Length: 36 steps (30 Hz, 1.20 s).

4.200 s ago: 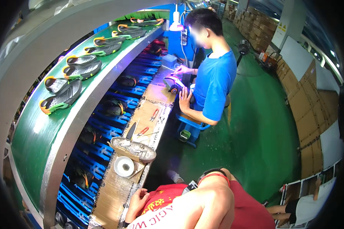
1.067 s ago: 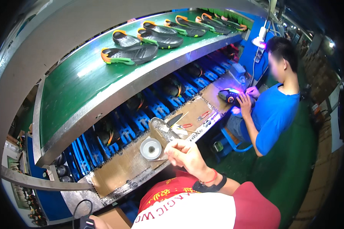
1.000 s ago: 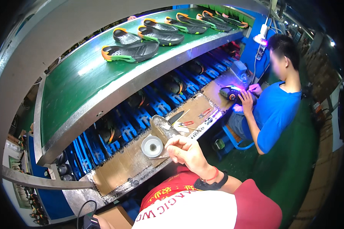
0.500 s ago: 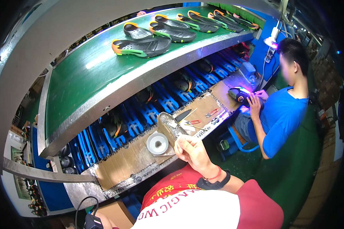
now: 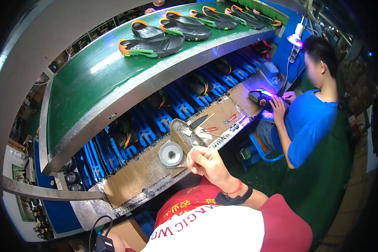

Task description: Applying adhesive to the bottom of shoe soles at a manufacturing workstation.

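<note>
My right hand (image 5: 208,164) is closed, thumb pressed against curled fingers, above the front edge of the bench. Whatever it may pinch is too small to make out. Just left of it stands a round grey bowl (image 5: 166,162) with a small dark patch at its bottom. Beyond the fingers lies a worn, smeared metal tray (image 5: 185,125) with a raised side. Of my left arm only a bit (image 5: 119,243) shows at the lower left edge, beside a black device with a cable; the left hand itself is out of view.
Red-handled thread snips (image 5: 209,129) and a second pair (image 5: 230,119) lie on the cardboard-covered bench (image 5: 128,185). Black shoe soles (image 5: 155,46) with orange and green edges line the green conveyor (image 5: 84,101) above blue racks (image 5: 155,122). A co-worker (image 5: 313,122) handles a dark shoe (image 5: 262,98) under a purple-lit lamp (image 5: 295,40).
The whole view has shifted slightly, so bench and conveyor sit a little higher and further left. My right hand remains closed beside the tray. The co-worker's hands have moved slightly on the shoe.
</note>
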Each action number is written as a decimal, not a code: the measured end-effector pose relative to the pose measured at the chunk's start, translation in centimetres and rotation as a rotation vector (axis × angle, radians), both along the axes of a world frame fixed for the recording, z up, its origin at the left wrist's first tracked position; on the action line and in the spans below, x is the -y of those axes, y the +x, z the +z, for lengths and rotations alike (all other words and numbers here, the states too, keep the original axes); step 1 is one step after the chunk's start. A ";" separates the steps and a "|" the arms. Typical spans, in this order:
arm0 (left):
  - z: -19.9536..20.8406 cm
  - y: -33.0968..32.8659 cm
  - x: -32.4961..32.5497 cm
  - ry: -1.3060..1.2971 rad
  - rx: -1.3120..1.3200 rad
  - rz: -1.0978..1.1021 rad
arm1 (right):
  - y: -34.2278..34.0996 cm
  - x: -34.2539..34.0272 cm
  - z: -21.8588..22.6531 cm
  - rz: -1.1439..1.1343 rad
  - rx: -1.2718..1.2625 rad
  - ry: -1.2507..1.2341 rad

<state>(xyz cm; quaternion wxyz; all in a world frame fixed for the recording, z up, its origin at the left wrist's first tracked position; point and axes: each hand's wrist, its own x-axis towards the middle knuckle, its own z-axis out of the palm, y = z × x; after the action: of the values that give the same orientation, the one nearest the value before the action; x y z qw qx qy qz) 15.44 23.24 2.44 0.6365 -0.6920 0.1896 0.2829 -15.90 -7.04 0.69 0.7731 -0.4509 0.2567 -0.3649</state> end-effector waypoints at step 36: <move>9.2 -3.5 3.9 0.994 0.414 0.457 | 0.5 -0.7 -0.9 0.198 -0.003 0.017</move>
<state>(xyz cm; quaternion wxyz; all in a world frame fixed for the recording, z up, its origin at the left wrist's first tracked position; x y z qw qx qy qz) 11.93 19.32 11.63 0.8314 -0.3747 -0.2483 0.3267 -15.40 -6.29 -0.24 0.8088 -0.4679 0.2152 -0.2839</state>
